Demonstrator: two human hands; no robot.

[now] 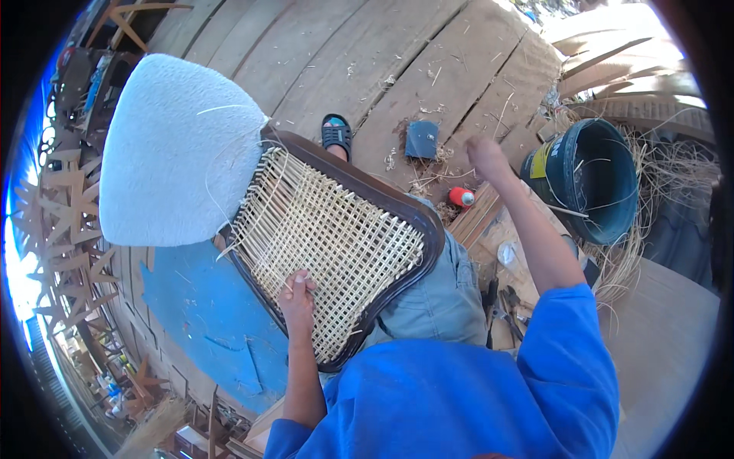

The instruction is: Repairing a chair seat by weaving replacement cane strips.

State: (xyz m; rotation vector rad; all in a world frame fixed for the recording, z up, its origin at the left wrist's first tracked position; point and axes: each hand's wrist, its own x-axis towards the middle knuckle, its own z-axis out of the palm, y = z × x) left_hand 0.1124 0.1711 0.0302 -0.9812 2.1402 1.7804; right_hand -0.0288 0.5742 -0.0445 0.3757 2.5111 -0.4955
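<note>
Across my lap lies a chair with its dark brown wooden back frame (306, 157) toward me. Woven cane (329, 245) fills this frame, densely crossed at the near end and more loosely at the far end. The pale padded seat (180, 153) is at the far left, with thin strands trailing over it. My left hand (298, 297) rests at the left side of the weave, fingers curled together; what they pinch is hidden. My right hand (486, 158) is raised away to the right, above the floor, with its fingers closed. Any strand in it is too thin to make out.
On the right stands a dark bucket (539, 164) with loose cane strands (665, 161) around it. A red bottle (461, 196) and a dark blue square piece (422, 139) are on the plank floor. Hand tools (506, 312) lie beside my thigh. Blue sheeting (202, 306) spreads at left.
</note>
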